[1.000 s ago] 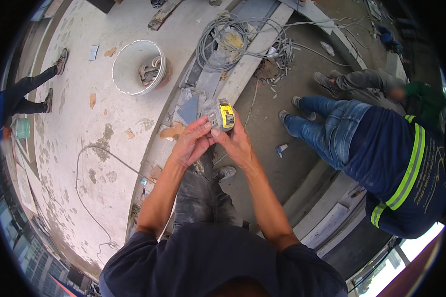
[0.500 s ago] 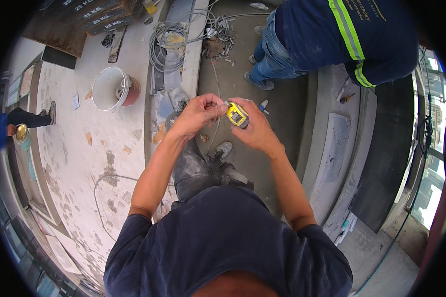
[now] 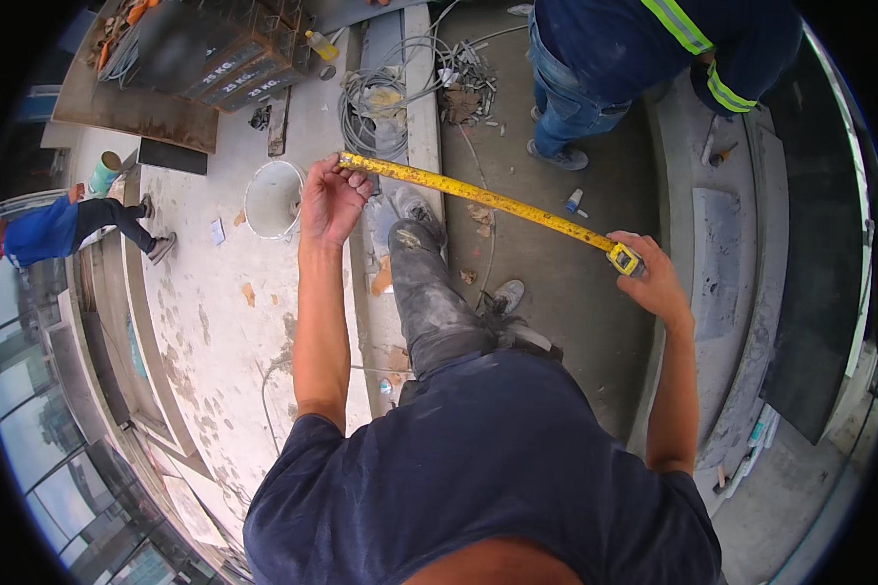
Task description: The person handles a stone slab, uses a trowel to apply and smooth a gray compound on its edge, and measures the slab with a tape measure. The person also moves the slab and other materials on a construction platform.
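Observation:
Between my two hands stretches the yellow blade of a tape measure (image 3: 478, 194), sloping down from left to right. My left hand (image 3: 334, 200) pinches the blade's end, fingers curled at its tip. In my right hand (image 3: 654, 276) sits the yellow and grey tape case (image 3: 624, 258), gripped with the thumb below and fingers over it. The blade hangs in the air above my dusty trouser leg (image 3: 434, 292) and the grey floor (image 3: 556, 292). Part of the case is hidden by my right fingers.
A white bucket (image 3: 274, 200) stands beside my left wrist. Coiled grey cable (image 3: 361, 122) lies along the ledge ahead. A co-worker in a reflective-striped shirt (image 3: 605, 49) bends at the far right; another person in blue (image 3: 44, 232) walks at far left. A small bottle (image 3: 575, 200) lies on the floor.
My hands have moved apart, left hand leftward and right hand rightward. The tape blade is now drawn out of the case. The person at the left has stepped along, and my view has shifted.

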A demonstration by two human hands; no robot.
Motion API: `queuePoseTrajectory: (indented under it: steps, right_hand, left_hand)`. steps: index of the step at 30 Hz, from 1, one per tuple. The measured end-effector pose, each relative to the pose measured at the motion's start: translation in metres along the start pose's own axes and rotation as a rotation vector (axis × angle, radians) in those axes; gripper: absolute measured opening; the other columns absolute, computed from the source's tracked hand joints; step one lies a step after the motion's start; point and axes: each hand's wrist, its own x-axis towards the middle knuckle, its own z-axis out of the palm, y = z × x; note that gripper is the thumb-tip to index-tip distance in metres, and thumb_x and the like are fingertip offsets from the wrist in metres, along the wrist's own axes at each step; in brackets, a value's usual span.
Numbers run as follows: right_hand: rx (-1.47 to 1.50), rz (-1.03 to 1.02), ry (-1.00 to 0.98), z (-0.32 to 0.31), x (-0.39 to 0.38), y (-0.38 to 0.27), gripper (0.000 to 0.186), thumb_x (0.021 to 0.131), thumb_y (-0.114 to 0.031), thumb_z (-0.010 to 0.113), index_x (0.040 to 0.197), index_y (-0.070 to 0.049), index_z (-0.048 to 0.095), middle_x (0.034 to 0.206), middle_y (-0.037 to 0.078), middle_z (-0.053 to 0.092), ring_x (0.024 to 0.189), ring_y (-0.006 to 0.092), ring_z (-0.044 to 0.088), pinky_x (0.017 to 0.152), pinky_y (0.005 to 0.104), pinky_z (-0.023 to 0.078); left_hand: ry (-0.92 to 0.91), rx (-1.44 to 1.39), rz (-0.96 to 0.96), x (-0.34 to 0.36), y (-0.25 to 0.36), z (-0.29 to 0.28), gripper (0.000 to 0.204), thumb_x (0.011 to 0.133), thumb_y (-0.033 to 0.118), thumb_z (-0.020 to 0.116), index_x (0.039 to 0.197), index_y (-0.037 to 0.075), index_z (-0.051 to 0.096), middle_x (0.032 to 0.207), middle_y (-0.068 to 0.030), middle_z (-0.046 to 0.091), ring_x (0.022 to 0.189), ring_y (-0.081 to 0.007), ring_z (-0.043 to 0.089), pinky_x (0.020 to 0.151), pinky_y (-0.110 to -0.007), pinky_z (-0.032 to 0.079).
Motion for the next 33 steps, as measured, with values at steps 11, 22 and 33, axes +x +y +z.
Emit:
queuePoseTrajectory:
  steps: [11, 22, 33]
  right_hand:
    - [0.041, 0.042, -0.031, 0.010, -0.012, 0.005, 0.064, 0.074, -0.006, 0.068, 0.136, -0.022, 0.066, 0.115, 0.011, 0.064, 0.108, 0.0338, 0.064, 0.096, 0.0407, 0.052]
    - [0.093, 0.155, -0.042, 0.025, -0.086, 0.034, 0.065, 0.078, -0.028, 0.075, 0.141, -0.028, 0.058, 0.116, 0.014, 0.063, 0.105, 0.0379, 0.066, 0.092, 0.0494, 0.054]
    - [0.599, 0.416, 0.414, 0.116, -0.284, 0.051, 0.063, 0.092, -0.042, 0.076, 0.142, -0.015, 0.051, 0.116, 0.011, 0.064, 0.111, 0.0287, 0.063, 0.093, 0.0439, 0.051]
  left_hand:
    - [0.026, -0.028, 0.020, 0.000, -0.010, -0.001, 0.014, 0.101, 0.020, 0.065, 0.103, 0.006, 0.068, 0.090, -0.0032, 0.066, 0.079, -0.0170, 0.057, 0.075, -0.034, 0.045]
    - [-0.019, 0.479, -0.123, -0.018, -0.123, 0.049, 0.052, 0.110, 0.027, 0.062, 0.154, 0.003, 0.049, 0.119, -0.0060, 0.072, 0.094, -0.0154, 0.070, 0.086, -0.033, 0.060]
    - [-0.849, 1.387, -0.167, -0.102, -0.365, 0.190, 0.037, 0.113, 0.031, 0.053, 0.117, 0.001, 0.075, 0.093, -0.0072, 0.073, 0.085, -0.0140, 0.067, 0.077, -0.030, 0.053]
